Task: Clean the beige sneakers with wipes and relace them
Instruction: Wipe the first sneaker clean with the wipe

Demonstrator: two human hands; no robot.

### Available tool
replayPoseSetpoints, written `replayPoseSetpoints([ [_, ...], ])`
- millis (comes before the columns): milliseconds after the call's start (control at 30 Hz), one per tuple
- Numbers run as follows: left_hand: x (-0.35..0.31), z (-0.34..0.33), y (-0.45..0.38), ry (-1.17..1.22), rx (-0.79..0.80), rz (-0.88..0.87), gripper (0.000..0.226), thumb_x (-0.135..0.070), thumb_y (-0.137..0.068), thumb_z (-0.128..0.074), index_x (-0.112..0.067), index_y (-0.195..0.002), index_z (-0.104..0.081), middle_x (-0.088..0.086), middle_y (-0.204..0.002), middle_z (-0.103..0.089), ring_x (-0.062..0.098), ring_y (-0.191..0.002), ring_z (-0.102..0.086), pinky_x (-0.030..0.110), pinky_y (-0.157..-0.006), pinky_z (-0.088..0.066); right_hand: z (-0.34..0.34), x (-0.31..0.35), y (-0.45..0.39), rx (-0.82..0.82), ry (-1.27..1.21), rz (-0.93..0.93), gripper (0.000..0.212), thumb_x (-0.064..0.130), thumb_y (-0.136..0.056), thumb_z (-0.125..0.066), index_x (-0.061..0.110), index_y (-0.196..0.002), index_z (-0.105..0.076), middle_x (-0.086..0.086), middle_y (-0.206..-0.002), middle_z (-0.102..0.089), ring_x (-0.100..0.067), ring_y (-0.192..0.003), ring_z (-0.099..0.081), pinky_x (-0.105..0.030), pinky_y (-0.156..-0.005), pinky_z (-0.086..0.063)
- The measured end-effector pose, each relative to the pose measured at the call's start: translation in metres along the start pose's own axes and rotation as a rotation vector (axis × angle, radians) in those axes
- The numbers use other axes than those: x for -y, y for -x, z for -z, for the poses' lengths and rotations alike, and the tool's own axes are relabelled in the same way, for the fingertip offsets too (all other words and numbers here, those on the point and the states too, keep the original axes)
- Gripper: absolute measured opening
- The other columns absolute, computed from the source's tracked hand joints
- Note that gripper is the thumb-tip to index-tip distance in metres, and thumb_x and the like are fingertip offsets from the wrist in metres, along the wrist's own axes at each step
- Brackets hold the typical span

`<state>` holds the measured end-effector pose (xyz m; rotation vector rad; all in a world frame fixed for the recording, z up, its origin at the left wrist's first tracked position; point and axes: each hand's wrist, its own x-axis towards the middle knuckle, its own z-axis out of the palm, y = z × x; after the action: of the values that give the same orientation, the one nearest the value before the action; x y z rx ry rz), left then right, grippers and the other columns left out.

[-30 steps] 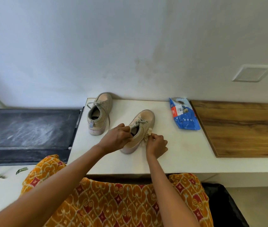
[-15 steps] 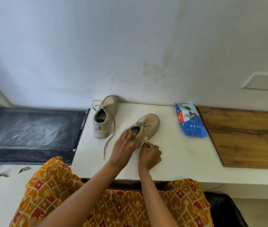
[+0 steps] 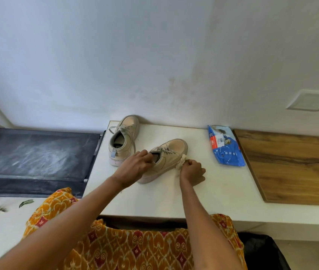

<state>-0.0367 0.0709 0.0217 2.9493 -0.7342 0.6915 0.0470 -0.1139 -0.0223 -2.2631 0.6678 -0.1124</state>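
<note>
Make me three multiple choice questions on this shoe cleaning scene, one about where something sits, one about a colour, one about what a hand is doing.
1. Where does the wipes packet lie?
A. Between the nearer sneaker and the wooden board
B. Inside a sneaker
C. On the black rack

2. What colour is the packet, mostly?
A. Green
B. Blue
C. Black

3. What does the right hand hold?
A. A loose lace
B. Nothing
C. A crumpled wipe pressed to the sneaker's side

Answers:
1. A, it lies on the white counter, right of the nearer sneaker and left of the wooden board.
2. B, its wrapper is blue.
3. C, the wipe meets the sole edge while the left hand grips the collar.
</note>
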Motion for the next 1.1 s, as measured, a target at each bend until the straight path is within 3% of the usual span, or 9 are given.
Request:
replayPoseSetpoints([
  [100,-0.011,-0.005,0.004,-0.01,-0.044,0.077,0.016,-0.009,-0.081,-0.056,-0.012,-0.092,-0.067,0.001,-0.087,-0.055,0.016,-0.08,-0.038,0.027,-0.064,-0.043,-0.011,-0.007,0.039,-0.013,-0.049,0.108,0.02,0.025,-0.092,-0.054,0.017,-0.1,-0.071,-0.006,-0.105,-0.066,-0.026,-0.102,-0.049,-0.037,-0.081,-0.035],
  [267,-0.032,-0.014,0.009,-0.069,-0.03,0.213,0.039,-0.004,-0.065,-0.072,-0.004,-0.103,-0.062,0.008,-0.092,-0.057,0.024,-0.087,-0.046,0.034,-0.072,-0.051,-0.022,-0.019,0.086,0.04,-0.118,0.266,0.01,0.022,-0.087,-0.062,0.016,-0.093,-0.069,-0.001,-0.099,-0.068,-0.022,-0.098,-0.052,-0.035,-0.08,-0.036],
  [433,-0.034,-0.007,-0.008,-0.034,0.062,0.374,0.022,-0.005,-0.06,-0.08,-0.013,-0.074,-0.064,0.006,-0.079,-0.059,0.024,-0.072,-0.052,0.034,-0.06,-0.048,-0.003,-0.009,0.049,-0.008,-0.112,0.278,0.016,0.025,-0.089,-0.059,0.015,-0.094,-0.069,-0.005,-0.101,-0.066,-0.026,-0.099,-0.052,-0.035,-0.079,-0.036],
  [533,-0.032,0.0,-0.019,0.151,0.069,0.486,0.01,-0.005,-0.066,-0.073,-0.013,-0.062,-0.069,0.004,-0.071,-0.064,0.023,-0.068,-0.051,0.032,-0.058,-0.04,0.015,0.0,0.03,-0.06,-0.107,0.314,0.017,0.028,-0.089,-0.059,0.014,-0.093,-0.069,-0.007,-0.102,-0.066,-0.026,-0.099,-0.051,-0.034,-0.079,-0.033],
  [600,-0.031,0.003,-0.02,0.339,0.014,0.554,0.009,-0.005,-0.073,-0.068,-0.011,-0.07,-0.074,0.004,-0.074,-0.065,0.022,-0.073,-0.049,0.029,-0.06,-0.035,0.027,-0.001,0.02,-0.091,-0.089,0.317,0.017,0.029,-0.089,-0.06,0.014,-0.094,-0.069,-0.007,-0.103,-0.066,-0.026,-0.1,-0.051,-0.034,-0.08,-0.034],
  [733,-0.024,0.018,-0.011,0.795,-0.06,0.86,0.005,-0.013,-0.08,-0.072,-0.011,-0.082,-0.076,0.004,-0.082,-0.06,0.02,-0.081,-0.054,0.034,-0.069,-0.042,0.051,-0.007,-0.002,-0.161,-0.083,0.294,0.019,0.03,-0.088,-0.061,0.013,-0.094,-0.068,-0.009,-0.105,-0.064,-0.027,-0.105,-0.05,-0.039,-0.085,-0.037],
  [833,-0.021,0.021,0.001,0.964,-0.032,0.985,0.002,-0.016,-0.08,-0.074,-0.014,-0.081,-0.074,0.008,-0.086,-0.06,0.02,-0.082,-0.056,0.034,-0.074,-0.045,0.062,0.0,-0.013,-0.147,0.014,0.419,0.021,0.032,-0.086,-0.064,0.014,-0.094,-0.07,-0.008,-0.106,-0.062,-0.027,-0.107,-0.048,-0.037,-0.083,-0.036],
  [933,-0.023,0.02,0.003,0.916,-0.094,1.085,0.011,-0.014,-0.078,-0.075,-0.008,-0.087,-0.074,0.001,-0.079,-0.059,0.018,-0.079,-0.057,0.03,-0.073,-0.046,0.062,0.007,-0.013,-0.099,0.141,0.527,0.018,0.032,-0.085,-0.066,0.018,-0.093,-0.073,-0.004,-0.108,-0.063,-0.025,-0.108,-0.048,-0.038,-0.085,-0.036],
  [1100,-0.026,0.019,0.003,0.648,-0.094,1.026,0.009,-0.024,-0.08,-0.073,-0.017,-0.085,-0.075,-0.001,-0.082,-0.059,0.016,-0.079,-0.056,0.034,-0.064,-0.047,0.054,-0.001,0.015,-0.153,0.204,0.674,0.011,0.024,-0.083,-0.069,0.018,-0.09,-0.073,-0.002,-0.1,-0.065,-0.023,-0.102,-0.052,-0.039,-0.087,-0.039],
])
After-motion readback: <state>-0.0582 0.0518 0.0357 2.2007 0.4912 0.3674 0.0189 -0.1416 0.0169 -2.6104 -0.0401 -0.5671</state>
